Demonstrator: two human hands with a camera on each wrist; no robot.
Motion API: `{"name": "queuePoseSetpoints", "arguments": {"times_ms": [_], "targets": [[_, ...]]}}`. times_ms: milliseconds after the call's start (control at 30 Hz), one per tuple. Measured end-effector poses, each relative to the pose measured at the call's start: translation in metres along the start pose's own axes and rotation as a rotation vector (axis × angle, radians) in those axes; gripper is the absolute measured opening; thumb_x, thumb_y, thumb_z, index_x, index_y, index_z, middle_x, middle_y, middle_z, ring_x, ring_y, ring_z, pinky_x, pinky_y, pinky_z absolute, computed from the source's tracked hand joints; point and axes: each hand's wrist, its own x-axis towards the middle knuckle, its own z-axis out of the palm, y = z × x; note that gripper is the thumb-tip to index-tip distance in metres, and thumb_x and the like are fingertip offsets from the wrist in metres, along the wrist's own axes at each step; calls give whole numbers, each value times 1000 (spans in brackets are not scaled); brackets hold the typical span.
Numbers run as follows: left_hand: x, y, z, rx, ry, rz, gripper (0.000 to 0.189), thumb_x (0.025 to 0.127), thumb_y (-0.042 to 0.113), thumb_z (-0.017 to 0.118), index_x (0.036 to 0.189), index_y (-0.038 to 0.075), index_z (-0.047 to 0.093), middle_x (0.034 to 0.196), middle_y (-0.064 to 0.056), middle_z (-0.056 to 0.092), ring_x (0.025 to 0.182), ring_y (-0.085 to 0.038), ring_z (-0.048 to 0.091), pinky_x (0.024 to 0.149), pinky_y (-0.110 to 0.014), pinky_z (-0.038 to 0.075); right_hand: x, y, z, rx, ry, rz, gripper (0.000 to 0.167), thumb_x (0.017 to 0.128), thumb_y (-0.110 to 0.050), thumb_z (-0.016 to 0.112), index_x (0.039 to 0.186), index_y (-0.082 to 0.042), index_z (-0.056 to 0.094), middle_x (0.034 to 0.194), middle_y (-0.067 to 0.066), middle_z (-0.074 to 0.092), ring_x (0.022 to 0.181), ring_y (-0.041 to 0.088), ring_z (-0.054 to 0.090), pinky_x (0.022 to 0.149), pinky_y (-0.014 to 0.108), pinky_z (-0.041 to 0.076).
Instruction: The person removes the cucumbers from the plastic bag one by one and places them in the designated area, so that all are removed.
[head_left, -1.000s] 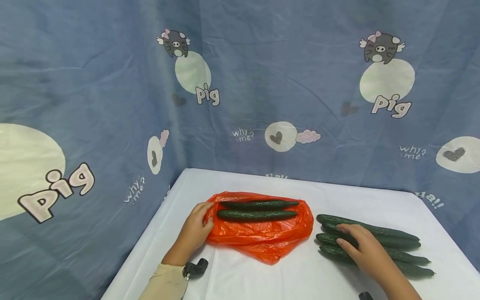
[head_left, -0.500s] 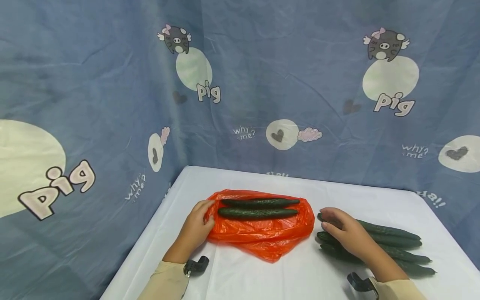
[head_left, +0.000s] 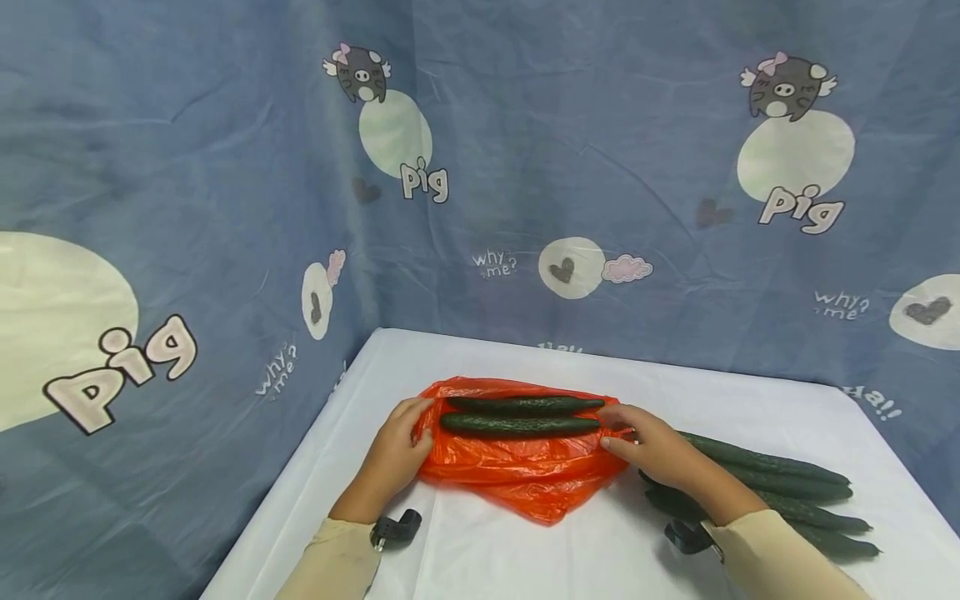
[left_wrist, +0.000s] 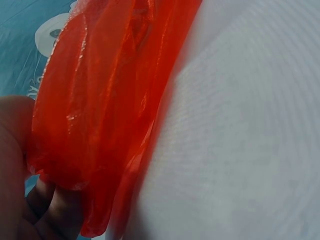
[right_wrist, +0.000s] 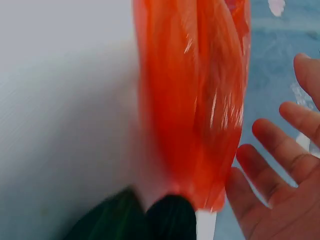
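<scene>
Two dark green cucumbers [head_left: 517, 427] lie side by side in the mouth of a red plastic bag [head_left: 487, 454] on the table. At the bag's left end my left hand [head_left: 396, 446] holds the rim; in the left wrist view the red film [left_wrist: 100, 100] sits between thumb and fingers. My right hand [head_left: 656, 446] is at the bag's right end. Its fingers [right_wrist: 280, 145] are spread and fairly straight beside the film in the right wrist view, and no cucumber is in it.
Several more cucumbers [head_left: 795, 479] lie together on the right, partly behind the right forearm. A white cloth [head_left: 480, 558] covers the table. Blue printed curtains [head_left: 480, 167] stand along its back and left sides.
My right hand has moved left from over the cucumber group to the right end of the bag. The left hand stays at the bag's left end.
</scene>
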Motion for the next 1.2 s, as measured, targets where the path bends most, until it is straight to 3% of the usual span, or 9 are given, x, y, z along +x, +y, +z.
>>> {"name": "queuePoseSetpoints", "arguments": {"times_ms": [233,500,767,1200], "targets": [[1,2,0,2,-24,-22,51,94,6,67,145,5,61,146,-12,57,137,-32,56,115,-51,46,20,-13,7,-3,-45,-29,48,101,-30,70,143,-9,60,139,11,65,132,33,59,111,60,47],[5,3,-1,4,-16,-7,52,93,7,68,145,7,62,145,-10,58,136,-31,58,116,-49,46,42,-20,14,-70,-68,-50,50,98,-31,73,142,-9,60,135,9,67,128,31,61,110,57,50],[7,1,-2,1,-8,2,52,93,7,69,145,7,61,145,-10,58,136,-30,58,116,-49,46,59,-27,21,-99,-79,-13,53,97,-34,75,143,-13,60,137,10,66,130,32,60,111,58,48],[0,-2,1,-15,-6,-24,51,93,6,69,144,6,62,144,-9,59,135,-30,58,116,-49,46,83,-42,47,-158,-211,39,56,94,-41,77,143,-21,60,139,4,62,132,29,54,112,55,47]]}}
